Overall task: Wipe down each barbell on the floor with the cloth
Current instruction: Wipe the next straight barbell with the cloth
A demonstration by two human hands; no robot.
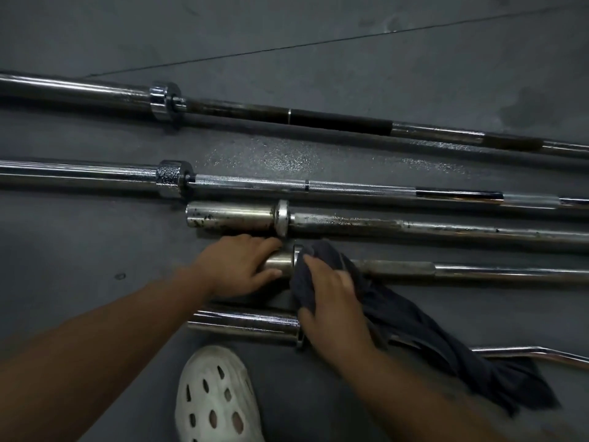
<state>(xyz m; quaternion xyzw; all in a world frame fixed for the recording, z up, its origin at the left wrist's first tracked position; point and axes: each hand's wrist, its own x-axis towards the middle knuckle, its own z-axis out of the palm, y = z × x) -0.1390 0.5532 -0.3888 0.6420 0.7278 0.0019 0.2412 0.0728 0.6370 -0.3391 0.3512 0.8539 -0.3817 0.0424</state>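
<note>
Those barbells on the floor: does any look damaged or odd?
Yes. The short third barbell, just beyond the one under the cloth, shows dark pitted spots on its sleeve and shaft, likely rust or grime. The nearest bar has a bent shaft, probably by design.

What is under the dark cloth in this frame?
The dark cloth drapes over two bars. The right hand presses it onto the fourth barbell beside its collar, and its tail crosses the nearest bar. Both covered shaft sections are hidden.

Barbells [382, 226] close-packed; far floor [287, 33] open.
</note>
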